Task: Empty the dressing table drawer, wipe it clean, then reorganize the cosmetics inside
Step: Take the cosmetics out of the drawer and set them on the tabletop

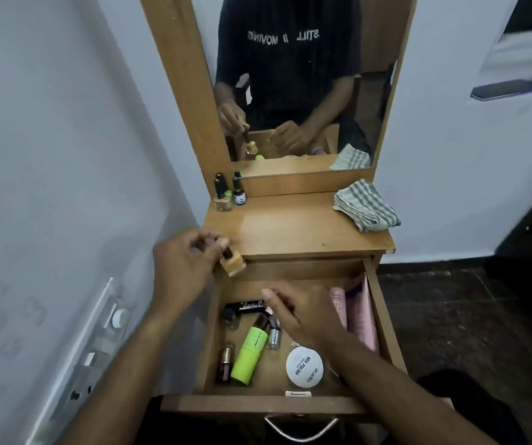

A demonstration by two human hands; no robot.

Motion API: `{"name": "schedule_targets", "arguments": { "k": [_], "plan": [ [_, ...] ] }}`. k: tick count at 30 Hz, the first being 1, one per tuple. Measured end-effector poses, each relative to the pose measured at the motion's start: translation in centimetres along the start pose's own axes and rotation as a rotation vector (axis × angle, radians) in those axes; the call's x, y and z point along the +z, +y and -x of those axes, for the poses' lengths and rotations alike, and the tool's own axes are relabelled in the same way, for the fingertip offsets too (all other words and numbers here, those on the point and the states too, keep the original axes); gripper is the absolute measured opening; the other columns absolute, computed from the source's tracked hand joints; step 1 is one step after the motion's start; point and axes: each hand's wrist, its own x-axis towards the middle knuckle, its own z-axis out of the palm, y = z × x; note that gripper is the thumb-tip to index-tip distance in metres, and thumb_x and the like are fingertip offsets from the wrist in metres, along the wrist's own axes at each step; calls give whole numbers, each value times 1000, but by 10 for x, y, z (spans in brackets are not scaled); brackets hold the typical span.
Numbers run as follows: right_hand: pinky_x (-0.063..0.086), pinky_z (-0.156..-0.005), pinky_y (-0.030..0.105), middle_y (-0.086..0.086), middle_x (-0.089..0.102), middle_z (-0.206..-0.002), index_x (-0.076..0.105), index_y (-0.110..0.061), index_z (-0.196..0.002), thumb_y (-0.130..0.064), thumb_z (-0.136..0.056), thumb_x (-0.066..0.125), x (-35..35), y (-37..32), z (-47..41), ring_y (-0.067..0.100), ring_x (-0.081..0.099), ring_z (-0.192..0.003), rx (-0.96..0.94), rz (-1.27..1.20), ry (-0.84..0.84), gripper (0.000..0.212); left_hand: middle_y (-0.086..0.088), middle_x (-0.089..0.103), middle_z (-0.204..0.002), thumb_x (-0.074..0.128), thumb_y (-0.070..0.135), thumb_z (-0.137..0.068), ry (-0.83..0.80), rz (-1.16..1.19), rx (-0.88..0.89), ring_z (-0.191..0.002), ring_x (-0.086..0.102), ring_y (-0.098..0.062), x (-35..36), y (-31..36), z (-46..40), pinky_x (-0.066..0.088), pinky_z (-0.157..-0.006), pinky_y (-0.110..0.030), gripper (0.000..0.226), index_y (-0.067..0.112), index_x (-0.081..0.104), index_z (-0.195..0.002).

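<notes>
The wooden drawer stands pulled out below the dressing table top. My left hand holds a yellow nail polish bottle by its dark cap, above the drawer's back left corner. My right hand reaches into the drawer with fingers loosely curled over a small dark-capped bottle; whether it grips anything I cannot tell. Inside lie a lime green tube, a white round jar, a black tube, small bottles and pink packs.
Two nail polish bottles stand at the back left of the table top. A folded striped cloth lies at its back right. A mirror rises behind. A wall with switches is close on the left. The drawer handle faces me.
</notes>
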Motion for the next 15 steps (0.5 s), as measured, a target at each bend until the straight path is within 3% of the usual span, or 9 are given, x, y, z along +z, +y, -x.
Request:
{"name": "schedule_targets", "arguments": {
  "k": [3, 8, 12, 15],
  "plan": [
    [49, -67, 39, -6, 68, -79, 68, -23, -98, -42, -104, 48, 2, 0, 3, 15, 63, -73, -1, 1, -120, 28, 10, 71, -75, 81, 22, -84, 38, 4, 12, -67, 60, 8, 15, 7, -47, 42, -65, -1, 4, 21, 78, -87],
    [49, -65, 41, -5, 67, -80, 67, -24, -98, -47, -104, 40, -4, 9, 3, 17, 62, -74, 52, 28, -168, 36, 8, 69, -74, 80, 27, -84, 82, -62, 7, -63, 58, 2, 52, 1, -98, 42, -63, -4, 11, 19, 79, -91],
    [47, -62, 40, -3, 67, -77, 67, -25, -99, -49, -104, 38, -4, 10, 2, 18, 61, -71, 51, 55, -183, 38, 6, 71, -78, 78, 31, -85, 89, -103, -17, -70, 62, -6, 70, -7, -114, 54, -72, -23, 17, 17, 79, -94],
    [47, -62, 40, -1, 67, -73, 67, -25, -101, -49, -104, 39, -4, 10, 1, 20, 61, -69, 33, 61, -200, 38, 1, 73, -82, 78, 31, -86, 102, -125, -14, -74, 65, -10, 77, -11, -123, 56, -74, -27, 20, 15, 80, -98]
  ]
}}
